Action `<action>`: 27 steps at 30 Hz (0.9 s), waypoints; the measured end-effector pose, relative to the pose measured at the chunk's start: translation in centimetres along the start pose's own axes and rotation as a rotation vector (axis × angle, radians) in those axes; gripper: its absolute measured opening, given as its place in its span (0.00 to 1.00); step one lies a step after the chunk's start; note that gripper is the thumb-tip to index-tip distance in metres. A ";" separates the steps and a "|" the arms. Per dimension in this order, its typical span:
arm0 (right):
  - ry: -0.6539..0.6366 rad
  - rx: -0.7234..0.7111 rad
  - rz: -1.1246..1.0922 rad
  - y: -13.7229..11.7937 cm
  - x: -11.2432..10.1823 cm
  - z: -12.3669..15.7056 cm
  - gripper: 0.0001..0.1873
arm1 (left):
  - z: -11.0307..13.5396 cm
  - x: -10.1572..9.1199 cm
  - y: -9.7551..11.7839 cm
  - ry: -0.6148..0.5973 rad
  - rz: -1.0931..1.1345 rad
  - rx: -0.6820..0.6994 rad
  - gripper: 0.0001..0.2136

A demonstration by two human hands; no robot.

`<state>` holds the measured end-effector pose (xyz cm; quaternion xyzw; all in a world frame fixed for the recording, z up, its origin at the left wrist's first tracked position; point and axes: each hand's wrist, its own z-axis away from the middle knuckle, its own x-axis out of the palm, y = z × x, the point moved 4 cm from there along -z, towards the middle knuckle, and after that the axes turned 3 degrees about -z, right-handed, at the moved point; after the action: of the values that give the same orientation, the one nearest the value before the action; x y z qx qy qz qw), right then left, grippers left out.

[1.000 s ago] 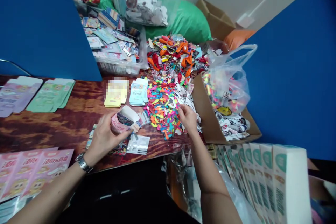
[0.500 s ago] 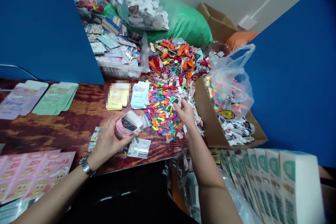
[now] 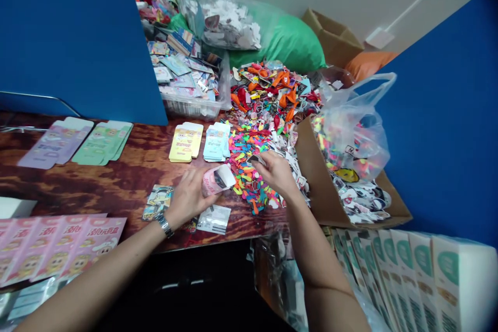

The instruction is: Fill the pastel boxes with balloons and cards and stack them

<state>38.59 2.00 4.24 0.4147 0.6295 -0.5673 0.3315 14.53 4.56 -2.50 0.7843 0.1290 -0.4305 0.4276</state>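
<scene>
My left hand (image 3: pixel 189 198) grips a small pink printed carton (image 3: pixel 218 180) with its open end showing. My right hand (image 3: pixel 276 172) pinches a small dark card (image 3: pixel 256 159) just above a heap of small multicoloured balloons (image 3: pixel 249 176). The two hands are close together, with the carton and card nearly meeting. On the wooden table (image 3: pixel 128 176) near my left wrist lie several printed cards (image 3: pixel 157 202) and a clear flat packet (image 3: pixel 213 219).
Flat printed carton blanks in pink (image 3: pixel 62 246), purple (image 3: pixel 56 142), green (image 3: pixel 103 142), yellow (image 3: pixel 185 141) and pale blue (image 3: pixel 216 141) lie on the table. Behind are a crate of cards (image 3: pixel 190 106) and a mixed pile (image 3: pixel 272 96). An open cardboard box (image 3: pixel 322 187) stands right.
My right hand has lifted a small card from the pile. My left hand has moved the pink carton closer to it. The whole view has shifted slightly.
</scene>
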 end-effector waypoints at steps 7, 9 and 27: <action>-0.188 -0.220 -0.066 -5.9 3.2 1.2 0.03 | -0.8 1.0 1.1 0.003 -0.052 -0.020 0.28; -0.163 -0.230 -0.038 -6.3 4.3 1.5 0.07 | -0.6 0.9 1.1 0.005 -0.069 -0.033 0.28; -0.081 -0.431 -0.109 -4.6 4.8 -0.1 0.07 | -0.8 0.8 -0.1 -0.018 -0.073 0.023 0.30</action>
<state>32.33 2.75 2.03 0.2764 0.7440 -0.4529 0.4061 15.42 5.11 -3.01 0.7801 0.1489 -0.4541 0.4039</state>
